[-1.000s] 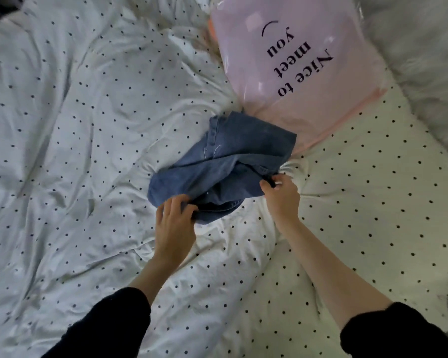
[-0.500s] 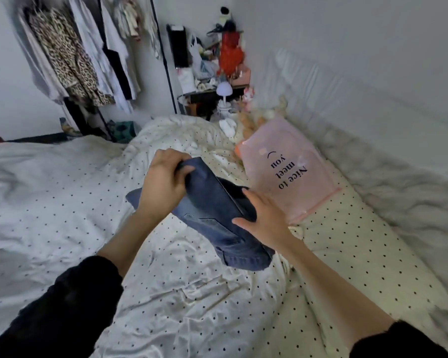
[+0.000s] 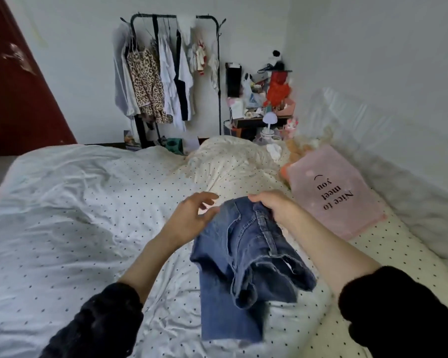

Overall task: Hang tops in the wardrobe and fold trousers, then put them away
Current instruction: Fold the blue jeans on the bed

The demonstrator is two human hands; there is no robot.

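The person is working on the trouser half of the task, and the jeans (image 3: 246, 257) are being lifted and shaken out above the bed (image 3: 62, 215) so they can be folded. The right hand (image 3: 272, 205) is gripping the top end of the jeans, fingers curled over the denim, and the rest of the garment is hanging down in a bunched, half-twisted drop toward the near edge of the bed. The left hand (image 3: 192, 218) is hovering just beside the same top end with its fingers spread and relaxed, holding nothing. The next move is probably calling for the left hand to take the free corner of the top end, so both hands can pull the jeans flat and lay 1 leg over the other. Compared with 0.5 s ago, the left hand is no longer clutching the denim and the right hand is now taking the weight, while the jeans are hanging longer instead of sitting in a wad. The pink bag (image 3: 336, 192) is lying toward the bed's right edge, and the clothes rack (image 3: 171, 73) is standing beyond the far end.
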